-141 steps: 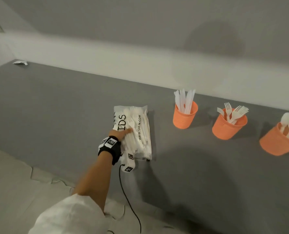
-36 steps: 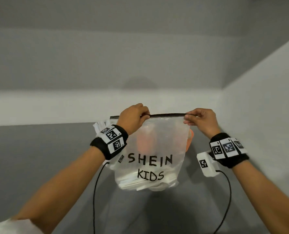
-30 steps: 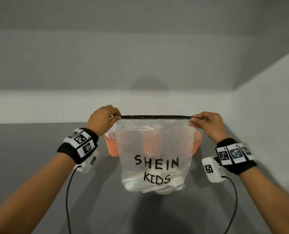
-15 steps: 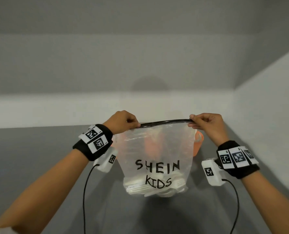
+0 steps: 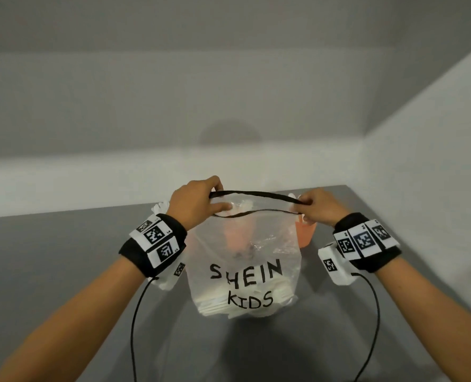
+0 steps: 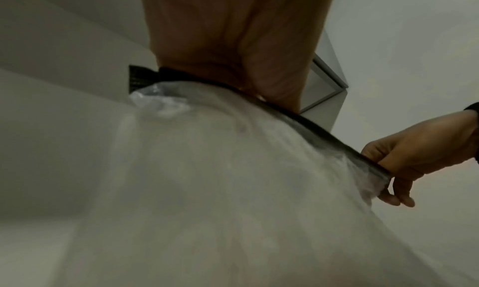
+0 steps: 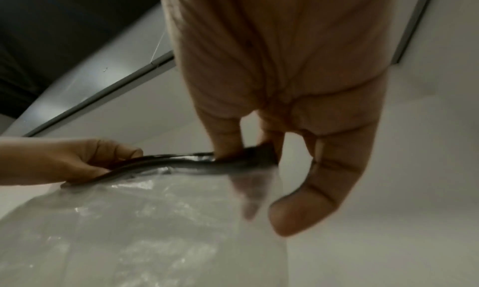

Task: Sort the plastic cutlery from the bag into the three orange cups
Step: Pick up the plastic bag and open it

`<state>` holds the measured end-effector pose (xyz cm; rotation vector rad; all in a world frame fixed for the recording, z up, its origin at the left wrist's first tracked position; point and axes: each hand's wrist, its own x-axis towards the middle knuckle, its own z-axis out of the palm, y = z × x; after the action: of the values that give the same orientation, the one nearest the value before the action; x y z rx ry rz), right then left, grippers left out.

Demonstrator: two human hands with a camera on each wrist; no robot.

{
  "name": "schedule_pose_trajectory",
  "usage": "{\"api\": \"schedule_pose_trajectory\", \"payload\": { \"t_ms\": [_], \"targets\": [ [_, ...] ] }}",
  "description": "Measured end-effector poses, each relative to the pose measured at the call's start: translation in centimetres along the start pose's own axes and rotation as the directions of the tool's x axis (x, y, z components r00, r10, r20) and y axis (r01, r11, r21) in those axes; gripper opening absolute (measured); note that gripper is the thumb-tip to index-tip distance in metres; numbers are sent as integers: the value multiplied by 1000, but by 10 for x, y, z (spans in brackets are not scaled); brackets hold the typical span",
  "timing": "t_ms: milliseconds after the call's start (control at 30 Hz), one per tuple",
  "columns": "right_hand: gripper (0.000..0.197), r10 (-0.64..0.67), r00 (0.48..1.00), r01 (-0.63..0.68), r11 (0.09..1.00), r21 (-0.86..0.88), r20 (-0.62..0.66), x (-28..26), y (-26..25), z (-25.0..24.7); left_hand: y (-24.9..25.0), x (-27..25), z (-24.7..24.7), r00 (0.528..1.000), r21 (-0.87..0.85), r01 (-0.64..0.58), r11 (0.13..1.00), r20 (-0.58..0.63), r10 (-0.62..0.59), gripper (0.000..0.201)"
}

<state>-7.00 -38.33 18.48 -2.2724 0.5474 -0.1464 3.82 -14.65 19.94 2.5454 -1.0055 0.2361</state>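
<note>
A clear plastic bag (image 5: 245, 260) marked SHEIN KIDS hangs upright in mid-air, white cutlery (image 5: 245, 304) piled in its bottom. My left hand (image 5: 198, 202) pinches the left end of its black zip strip (image 5: 253, 193). My right hand (image 5: 319, 209) pinches the right end. The two zip lips stand parted, so the mouth gapes. Orange cups show behind the bag: one (image 5: 306, 234) at its right edge, one (image 5: 237, 235) seen through the film. In the wrist views the bag (image 6: 233, 189) (image 7: 129, 230) fills the lower frame, with the strip (image 6: 324, 139) (image 7: 181, 162) between both hands.
The grey table (image 5: 63, 271) runs to a white wall (image 5: 435, 188) on the right and a white ledge (image 5: 91, 175) behind. White cutlery tips (image 5: 160, 208) peek out behind my left wrist. Black cables (image 5: 135, 326) hang from both wristbands.
The bag was lifted from the table and held up by both hands. In the last second my left hand moved rightward along the strip, and the zip has parted, opening the mouth.
</note>
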Motion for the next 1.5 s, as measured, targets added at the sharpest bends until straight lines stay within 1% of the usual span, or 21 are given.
{"api": "schedule_pose_trajectory", "payload": {
  "t_ms": [67, 133, 267, 333, 400, 433, 467, 567, 600, 667, 733, 833, 900, 1000, 1100, 1167, 1200, 1267, 1333, 1433, 1500],
  "targets": [
    [12, 79, 996, -86, 938, 336, 34, 0, -2, 1, -2, -2, 1, 990, 159, 46, 986, 128, -66, 46],
    [11, 116, 984, -178, 709, 682, 137, -1, -6, -1, -9, -7, 10, 949, 265, 64, 962, 280, -141, 48],
    [23, 162, 930, -362, 262, 895, 329, -5, -5, 9, -18, -23, 45, 803, 312, 76, 947, 545, -243, 39],
    [26, 187, 909, -406, 185, 895, 373, -10, -2, 14, -27, -26, 58, 787, 266, 172, 949, 543, -294, 29],
    [31, 145, 907, -420, 224, 879, 397, -16, 0, 15, -38, -23, 62, 796, 83, 385, 919, 475, -376, 29],
    [34, 111, 906, -422, 299, 856, 408, -20, 0, 15, -43, -20, 63, 776, -125, 538, 833, 459, -433, 27],
    [38, 89, 906, -411, 412, 813, 413, -25, 2, 16, -44, -19, 63, 727, -379, 675, 633, 490, -481, 24],
    [39, 23, 893, -281, 809, 517, 450, -44, 7, 24, -42, -20, 64, 631, -713, 673, -196, 692, -351, 25],
    [37, -9, 876, -214, 889, 404, 483, -49, 10, 29, -42, -21, 67, 631, -693, 626, -357, 720, -289, 28],
    [37, -16, 832, -132, 966, 224, 555, -56, 19, 38, -40, -20, 78, 625, -665, 561, -492, 731, -275, 27],
    [26, 34, 812, -153, 976, 157, 582, -62, 24, 43, -37, -22, 86, 598, -666, 556, -498, 736, -317, 24],
    [20, 71, 823, -373, 816, 441, 564, -60, 28, 41, -34, -25, 88, 644, -711, 602, -363, 701, -305, 19],
    [17, 75, 869, -441, 563, 699, 488, -51, 34, 36, -33, -32, 83, 668, -715, 693, -90, 685, -292, 7],
    [16, 147, 909, -416, 282, 864, 390, -37, 43, 33, -35, -49, 85, 624, -524, 748, 408, 763, -165, 39],
    [19, 179, 897, -425, 109, 898, 403, -29, 44, 44, -29, -67, 103, 608, -349, 628, 695, 778, -159, 38],
    [19, 229, 885, -422, 20, 907, 406, -28, 43, 52, -26, -73, 115, 592, -325, 669, 668, 777, -214, 34],
    [19, 258, 880, -412, -5, 911, 399, -29, 44, 56, -25, -74, 114, 560, -382, 761, 525, 796, -232, 29],
    [23, 270, 884, -411, 59, 910, 382, -32, 51, 59, -26, -73, 106, 496, -493, 867, 75, 837, -230, 8],
    [25, 203, 902, -430, 361, 827, 380, -46, 56, 63, -31, -68, 95, 512, -570, 773, -277, 820, -257, 10],
    [18, 28, 828, -332, 829, 451, 560, -71, 58, 78, -30, -62, 92, 547, -598, 639, -484, 796, -261, 20],
    [7, -29, 754, -240, 918, 316, 656, -80, 63, 91, -24, -60, 102, 538, -572, 602, -557, 806, -246, 23]
  ]
}}
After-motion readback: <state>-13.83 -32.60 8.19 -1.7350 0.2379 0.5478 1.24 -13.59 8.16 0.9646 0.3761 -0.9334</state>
